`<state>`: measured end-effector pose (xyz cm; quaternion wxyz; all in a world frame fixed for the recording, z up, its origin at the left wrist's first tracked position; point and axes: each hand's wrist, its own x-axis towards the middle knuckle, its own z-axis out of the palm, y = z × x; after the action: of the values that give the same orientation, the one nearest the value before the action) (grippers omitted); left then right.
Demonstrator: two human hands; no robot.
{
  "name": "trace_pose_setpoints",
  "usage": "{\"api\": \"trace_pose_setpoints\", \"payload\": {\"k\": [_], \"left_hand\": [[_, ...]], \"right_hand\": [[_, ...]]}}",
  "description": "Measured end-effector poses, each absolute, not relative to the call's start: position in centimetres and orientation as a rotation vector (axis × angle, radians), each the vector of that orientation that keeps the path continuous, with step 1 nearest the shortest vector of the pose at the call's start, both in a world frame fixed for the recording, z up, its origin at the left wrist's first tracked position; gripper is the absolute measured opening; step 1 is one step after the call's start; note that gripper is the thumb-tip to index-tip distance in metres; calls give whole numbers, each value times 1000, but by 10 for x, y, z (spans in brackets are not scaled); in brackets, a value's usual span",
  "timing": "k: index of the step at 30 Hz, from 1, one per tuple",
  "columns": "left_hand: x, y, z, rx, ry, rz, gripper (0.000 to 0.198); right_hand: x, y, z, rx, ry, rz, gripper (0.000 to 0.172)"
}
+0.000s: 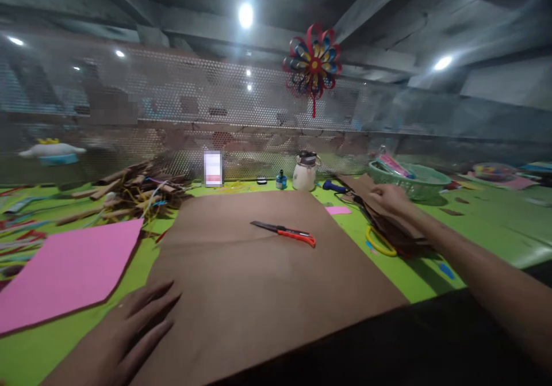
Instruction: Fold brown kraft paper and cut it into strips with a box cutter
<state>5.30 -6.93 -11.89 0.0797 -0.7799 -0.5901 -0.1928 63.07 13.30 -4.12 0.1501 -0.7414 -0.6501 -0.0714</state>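
Observation:
A large brown paper sheet [259, 282] lies in front of me, with a red-handled utility knife [295, 235] resting on it, its dark blade pointing left. My left hand [138, 323] lies flat at the sheet's left edge, fingers stretched out. Reaching to the right, my right hand [390, 198] has its fingers closed at a pile of folded brown paper [399, 228] beside the green basket; the fingertips are hard to make out. Under that pile's left side sticks out a yellow ring [379, 243], perhaps a scissors handle.
Pink foam sheet [81, 268] lies left, before a heap of brown strips [129, 193]. Along the back stand a lit phone [213, 169], a blue bottle [281, 180] and a white jug [304, 173]. A green basket [426, 182] stands right; a pinwheel ornament [314, 64] hangs on mesh.

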Motion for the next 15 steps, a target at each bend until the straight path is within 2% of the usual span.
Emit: {"api": "trace_pose_setpoints", "payload": {"k": [4,6,8,11,15], "left_hand": [[57,-78,-103,-2483,-1801,-257,53],[78,-79,-88,-2575,-1737,-120,58],[100,-83,-78,-2696,-1666,-8,70],[123,-92,-75,-2837,-1556,62,83],[128,-99,-83,-2817,-1520,49,72]], "right_hand": [[529,108,-60,-1654,-2342,-62,25],[481,98,-78,-1494,-2472,-18,34],[446,93,-95,-1410,-2542,9,40],[422,92,-112,-1410,-2547,4,36],[435,92,-112,-1450,-2505,-19,32]]}}
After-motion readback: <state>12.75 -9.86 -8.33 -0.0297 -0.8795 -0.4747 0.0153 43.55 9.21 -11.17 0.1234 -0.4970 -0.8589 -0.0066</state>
